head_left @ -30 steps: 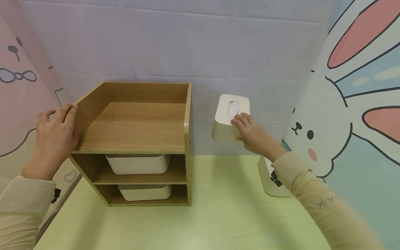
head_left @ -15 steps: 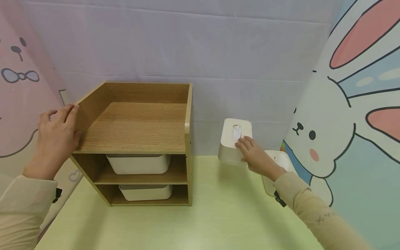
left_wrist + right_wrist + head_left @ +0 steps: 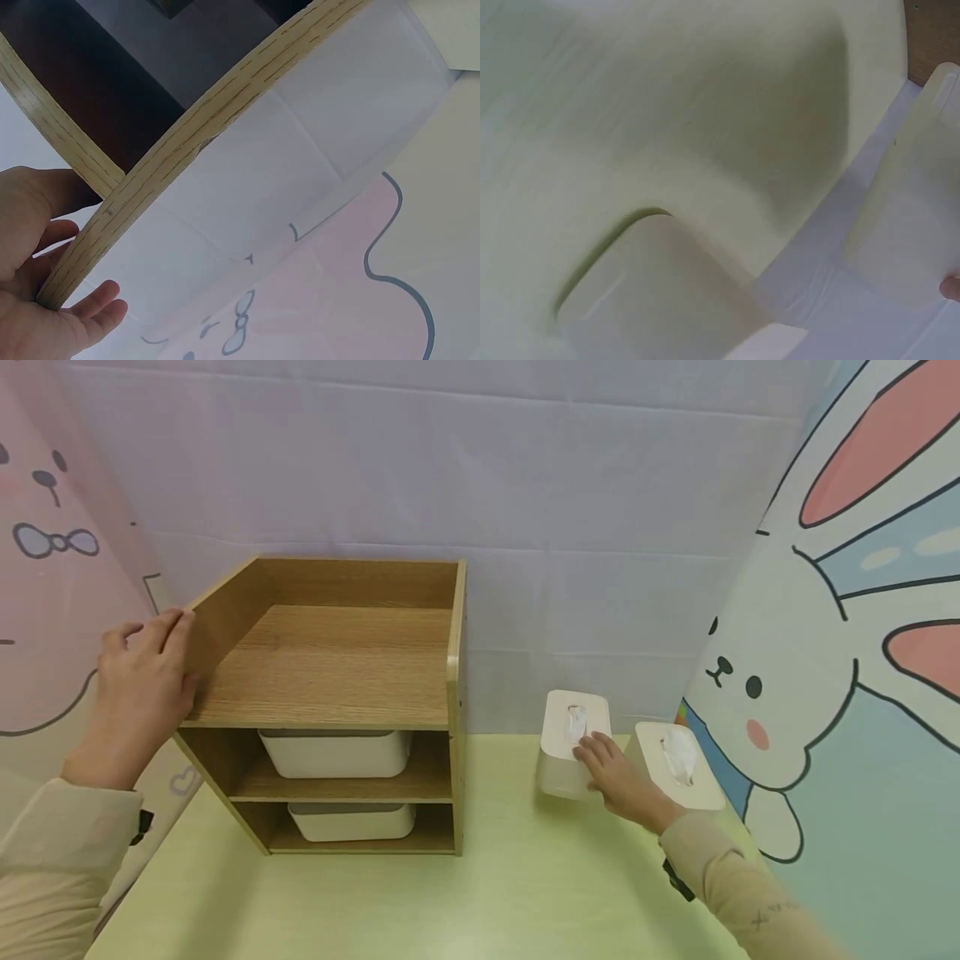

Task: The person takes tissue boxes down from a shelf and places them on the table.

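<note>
My left hand (image 3: 138,697) grips the left side panel of a wooden shelf unit (image 3: 352,668). In the left wrist view, thumb and fingers lie on both sides of the panel's edge (image 3: 206,109). My right hand (image 3: 618,781) holds a white tissue box (image 3: 558,722) by its near right side, low over the table, with a tissue poking from the slot. The right wrist view has the held box (image 3: 907,210) at the right edge with one fingertip on it. A second white tissue box (image 3: 663,760) stands just right of it, partly hidden behind the right hand.
Two white bins, an upper bin (image 3: 337,753) and a lower bin (image 3: 352,821), sit in the shelf's lower compartments. A pale cloth backdrop (image 3: 510,485) hangs behind the light table (image 3: 510,885). A rabbit-print curtain (image 3: 795,652) borders the right side.
My right hand has lowered the tissue box toward the table and slightly right. The second tissue box has come into fuller view. The left hand keeps its grip on the panel.
</note>
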Demonstrator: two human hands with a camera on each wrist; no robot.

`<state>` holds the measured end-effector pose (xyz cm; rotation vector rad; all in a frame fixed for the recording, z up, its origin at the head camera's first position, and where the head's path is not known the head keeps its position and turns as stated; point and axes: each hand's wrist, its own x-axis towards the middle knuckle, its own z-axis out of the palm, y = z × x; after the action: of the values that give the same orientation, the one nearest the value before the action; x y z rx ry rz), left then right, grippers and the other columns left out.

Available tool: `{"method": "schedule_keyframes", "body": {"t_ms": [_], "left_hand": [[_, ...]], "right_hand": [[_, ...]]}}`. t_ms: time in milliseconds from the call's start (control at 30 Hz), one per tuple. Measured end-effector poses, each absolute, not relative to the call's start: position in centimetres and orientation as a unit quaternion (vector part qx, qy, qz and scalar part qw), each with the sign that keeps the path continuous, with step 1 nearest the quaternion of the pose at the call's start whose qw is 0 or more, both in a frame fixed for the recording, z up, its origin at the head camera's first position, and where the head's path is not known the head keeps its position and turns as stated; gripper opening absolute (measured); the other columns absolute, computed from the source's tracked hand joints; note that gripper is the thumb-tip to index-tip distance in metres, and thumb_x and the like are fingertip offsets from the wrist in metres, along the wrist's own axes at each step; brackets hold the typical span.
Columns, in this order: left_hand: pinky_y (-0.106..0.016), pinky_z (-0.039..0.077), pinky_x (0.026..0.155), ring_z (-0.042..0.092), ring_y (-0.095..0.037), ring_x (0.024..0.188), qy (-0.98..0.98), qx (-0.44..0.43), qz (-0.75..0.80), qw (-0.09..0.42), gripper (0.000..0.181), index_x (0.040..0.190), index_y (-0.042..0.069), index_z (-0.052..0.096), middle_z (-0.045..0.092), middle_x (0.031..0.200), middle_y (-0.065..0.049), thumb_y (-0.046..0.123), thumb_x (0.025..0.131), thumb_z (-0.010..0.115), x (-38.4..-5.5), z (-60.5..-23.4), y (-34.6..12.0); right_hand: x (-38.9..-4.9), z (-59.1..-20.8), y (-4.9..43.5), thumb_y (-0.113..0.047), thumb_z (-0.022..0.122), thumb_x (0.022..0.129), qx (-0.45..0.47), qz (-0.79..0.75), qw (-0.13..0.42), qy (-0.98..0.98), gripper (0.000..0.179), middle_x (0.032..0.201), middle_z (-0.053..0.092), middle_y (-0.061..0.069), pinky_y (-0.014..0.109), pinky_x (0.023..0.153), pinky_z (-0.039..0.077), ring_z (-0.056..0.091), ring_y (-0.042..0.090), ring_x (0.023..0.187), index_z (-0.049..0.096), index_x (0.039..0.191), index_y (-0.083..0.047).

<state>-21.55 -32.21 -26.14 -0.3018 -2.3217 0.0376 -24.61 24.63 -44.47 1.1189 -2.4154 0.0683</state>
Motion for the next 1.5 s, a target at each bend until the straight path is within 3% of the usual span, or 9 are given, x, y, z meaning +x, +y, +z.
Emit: {"method": "schedule_keyframes", "body": {"t_ms": [633,967,1500], "left_hand": [[-0.058,0.025,0.097,0.04,-0.046,0.11,-0.92,-0.115,0.011,0.376,0.07,0.129,-0.011,0.039,0.045,0.125,-0.032,-0.008,0.064,0.066,-21.3,-26.1,-32.2],[-0.057,0.029,0.093,0.043,-0.045,0.107,-0.905,-0.128,0.015,0.406,0.071,0.127,-0.01,0.042,0.048,0.121,-0.032,-0.01,0.06,0.068,-21.3,-26.2,-32.2],[-0.057,0.028,0.094,0.042,-0.044,0.11,-0.91,-0.122,0.016,0.396,0.071,0.128,-0.01,0.041,0.047,0.122,-0.032,-0.009,0.062,0.067,-21.2,-26.0,-32.2]], "right_hand": [[-22.9,-48.9,27.1,-0.001,0.07,0.07,0.391,0.01,0.229,-0.891,0.053,0.118,0.05,0.026,0.05,0.09,0.046,0.046,0.047,0.113,0.046,0.117,0.005],[-23.2,-50.0,27.8,0.005,0.071,0.066,0.394,0.019,0.227,-0.89,0.054,0.117,0.049,0.024,0.05,0.091,0.044,0.044,0.046,0.115,0.047,0.114,0.004],[-23.8,-51.3,29.5,0.013,0.073,0.056,0.391,0.02,0.234,-0.89,0.064,0.114,0.05,0.023,0.046,0.089,0.047,0.046,0.044,0.113,0.046,0.113,0.004]]}}
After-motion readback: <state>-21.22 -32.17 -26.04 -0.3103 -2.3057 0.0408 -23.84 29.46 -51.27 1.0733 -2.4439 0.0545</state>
